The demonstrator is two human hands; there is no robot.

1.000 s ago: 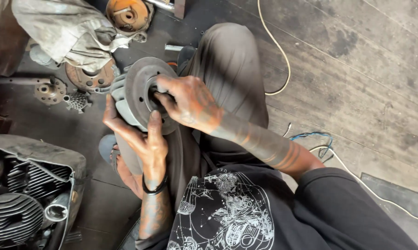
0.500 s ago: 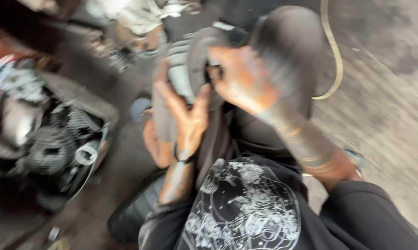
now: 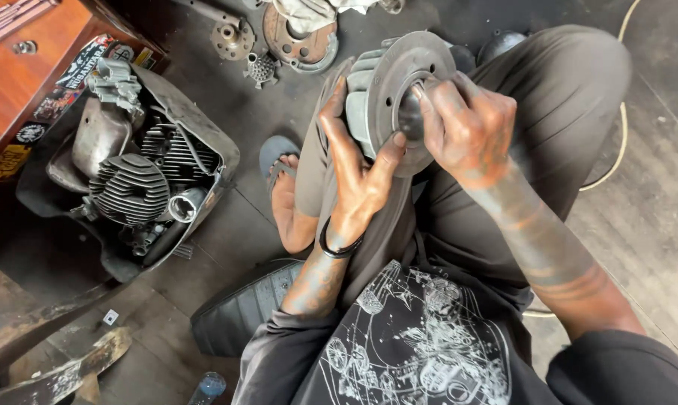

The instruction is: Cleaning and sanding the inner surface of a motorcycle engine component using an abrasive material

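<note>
A grey finned metal engine cylinder (image 3: 384, 90) with a round flange rests above my lap, its bore facing me. My left hand (image 3: 357, 161) cups it from below, fingers spread along its left side and thumb on the flange rim. My right hand (image 3: 466, 124) presses into the bore at the centre, fingers curled; whether it holds anything inside is hidden. Both hands are stained with oil and rust. I sit with grey trousers and a black printed shirt.
A tray (image 3: 204, 135) holding a finned cylinder head (image 3: 129, 187) and other engine parts lies at left. Round metal plates (image 3: 297, 37) and small gears lie at the top. A red wooden cabinet (image 3: 24, 75) stands top left. A cable (image 3: 620, 142) loops at right.
The camera has swung left and closer, bringing the tray of engine parts into view. Both hands stay on the cylinder, my right hand still working in its bore.
</note>
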